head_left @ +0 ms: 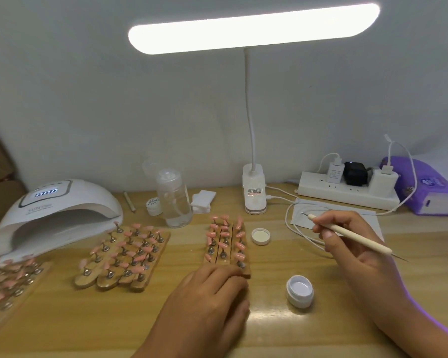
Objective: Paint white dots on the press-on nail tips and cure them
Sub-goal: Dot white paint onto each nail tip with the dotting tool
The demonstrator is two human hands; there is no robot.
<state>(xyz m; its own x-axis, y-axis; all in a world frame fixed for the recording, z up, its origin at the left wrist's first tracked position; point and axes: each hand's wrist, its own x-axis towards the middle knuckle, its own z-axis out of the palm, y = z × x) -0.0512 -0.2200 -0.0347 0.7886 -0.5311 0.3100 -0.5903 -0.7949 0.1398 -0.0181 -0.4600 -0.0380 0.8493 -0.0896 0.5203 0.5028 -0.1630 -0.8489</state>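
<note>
Pink press-on nail tips stand on metal pegs in three narrow wooden holders [226, 244] at the table's middle. My left hand [210, 293] rests on the near ends of these holders, its fingers lying over the wood. My right hand [352, 241] pinches a cream dotting pen [357, 235], held level above the table to the right of the holders. An open white paint jar [299, 290] sits in front of that hand, and its lid [261, 236] lies beside the holders. The white curing lamp [55, 215] stands at the left.
More wooden holders with pink tips lie at centre left [124, 257] and far left [8, 288]. Behind are a clear pump bottle [175, 202], a small white jar [153, 205], cotton pads [203, 200], a desk lamp base [254, 192], a power strip [347, 189] and a purple tissue pack [424, 187].
</note>
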